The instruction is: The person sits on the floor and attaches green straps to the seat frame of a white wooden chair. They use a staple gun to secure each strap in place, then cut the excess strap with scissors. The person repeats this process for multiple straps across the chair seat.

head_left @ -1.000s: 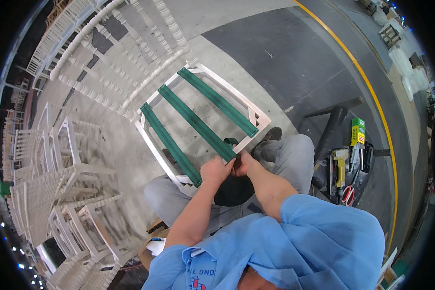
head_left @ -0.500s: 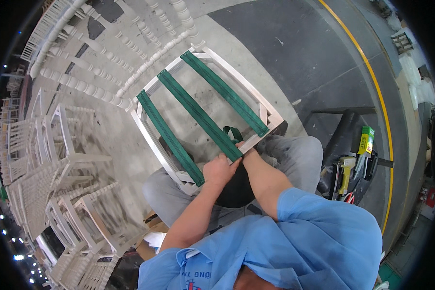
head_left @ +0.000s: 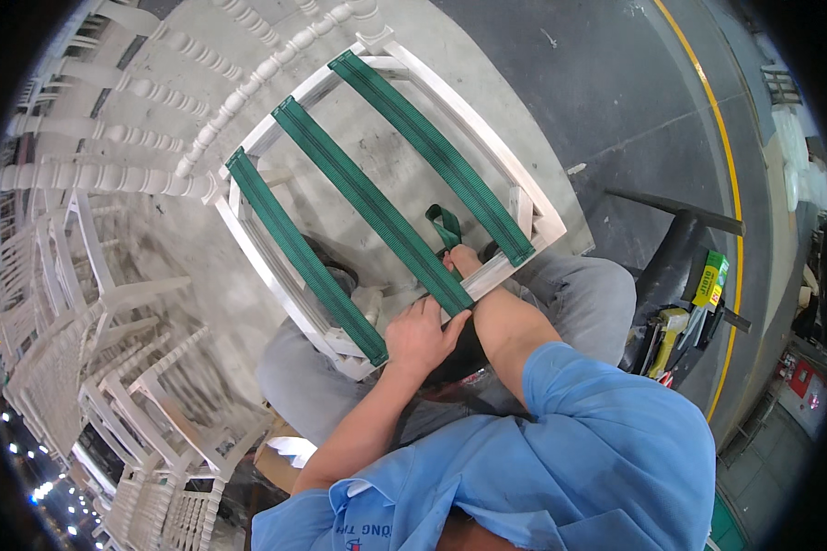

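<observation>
Right hand [head_left: 465, 261] shifted inside white wooden seat [head_left: 469, 119], mid-frame; loose green webbing [head_left: 447, 225] apparently pinched, best untwisted; left hand [head_left: 421, 338] spread.

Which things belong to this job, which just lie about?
In the job:
White chair frame
Three green straps, left hand at middle one
Green strap loop, right hand at it

Seemingly lying about:
Other white chairs
Cardboard box
Yellow tool, untouched, possibly job-related

Left hand [head_left: 420, 335], right hand [head_left: 465, 260]: two. Green straps [head_left: 374, 204]: three, plus one strap loop [head_left: 444, 219]. Seat frame [head_left: 478, 138]: one. Blue shirt [head_left: 597, 422]: one. Box [head_left: 712, 278]: one. Yellow line [head_left: 711, 101]: one. White chairs [head_left: 147, 294] at left: several (overlapping and blurred, exact number cannot be told).
</observation>
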Motion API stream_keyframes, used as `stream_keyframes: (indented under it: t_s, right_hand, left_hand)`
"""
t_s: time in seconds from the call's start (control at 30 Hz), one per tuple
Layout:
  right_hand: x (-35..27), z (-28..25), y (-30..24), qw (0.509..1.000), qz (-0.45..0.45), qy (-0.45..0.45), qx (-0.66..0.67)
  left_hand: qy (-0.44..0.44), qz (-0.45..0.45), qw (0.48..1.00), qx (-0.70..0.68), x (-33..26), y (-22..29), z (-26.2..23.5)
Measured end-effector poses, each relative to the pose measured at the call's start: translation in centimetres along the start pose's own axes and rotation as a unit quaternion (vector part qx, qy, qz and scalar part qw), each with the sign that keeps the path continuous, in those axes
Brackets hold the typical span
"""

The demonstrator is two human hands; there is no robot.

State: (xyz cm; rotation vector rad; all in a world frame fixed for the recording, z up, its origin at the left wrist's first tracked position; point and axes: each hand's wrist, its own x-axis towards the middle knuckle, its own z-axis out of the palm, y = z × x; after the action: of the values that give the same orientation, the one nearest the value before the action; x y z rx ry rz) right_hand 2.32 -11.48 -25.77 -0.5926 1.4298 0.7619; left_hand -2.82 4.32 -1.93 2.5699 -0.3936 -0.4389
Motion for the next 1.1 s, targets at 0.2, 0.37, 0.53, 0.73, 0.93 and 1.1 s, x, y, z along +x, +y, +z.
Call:
stream_keyframes:
  t_s: [0.2, 0.37, 0.53, 0.73, 0.93, 1.1]
  right_hand:
    - [2.4, 0.0, 0.2, 0.999, -0.040, -0.012, -0.018]
    - [2.1, 1.4, 0.2, 0.994, -0.052, 0.013, -0.100]
    - [3.2, 1.5, 0.4, 0.992, -0.039, 0.034, -0.116]
    - [6.2, 2.9, 0.7, 0.978, -0.059, -0.040, -0.194]
    - [0.9, 11.1, -2.3, 0.892, -0.230, -0.347, -0.174]
    - [-1.5, 13.8, -1.7, 0.916, -0.154, -0.365, -0.056]
  left_hand:
    - [-0.007, -0.008, 1.000, -0.004, 0.4, -0.5, 0.8]
    - [-0.055, -0.040, 0.997, -0.021, 0.9, -0.8, 0.6]
    - [-0.211, -0.065, 0.880, -0.419, 3.0, -4.3, -1.9]
    - [-0.293, -0.268, 0.828, -0.397, 5.8, -5.8, 1.4]
    - [-0.303, -0.197, 0.882, -0.302, 5.0, -5.9, 3.8]
    - [-0.315, -0.218, 0.827, -0.411, 6.1, -5.3, 2.6]
